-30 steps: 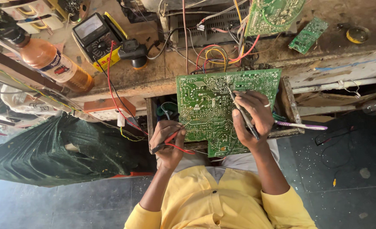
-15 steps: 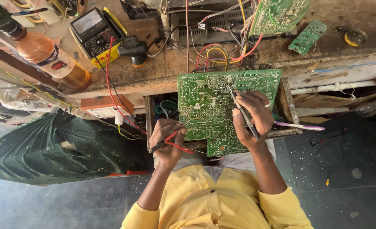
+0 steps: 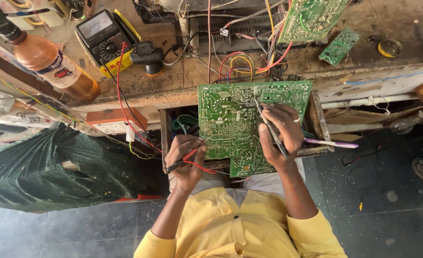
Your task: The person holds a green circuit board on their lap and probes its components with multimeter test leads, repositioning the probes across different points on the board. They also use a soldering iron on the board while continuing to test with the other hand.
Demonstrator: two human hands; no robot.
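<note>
Head view: person in yellow shirt sat at cluttered wooden worktop (image 3: 173, 88). Large green rectangular printed circuit board (image 3: 240, 124) lay solder side up over an open wooden drawer (image 3: 316, 119) at the worktop's front edge. Left hand (image 3: 186, 160) had its grip pinched tight on a thin red test probe (image 3: 188, 155), tip touching the board's left edge. Right hand (image 3: 280, 136) had its grip closed around a dark slim probe (image 3: 270, 129), held like a pen, tip pressed on the board's upper middle. Red lead wire (image 3: 121, 95) ran up to a yellow-and-black multimeter (image 3: 104, 40) on the worktop. Amber plastic bottle (image 3: 54, 64) lay on its side left of the meter. Small green board (image 3: 339, 46) sat far right.
</note>
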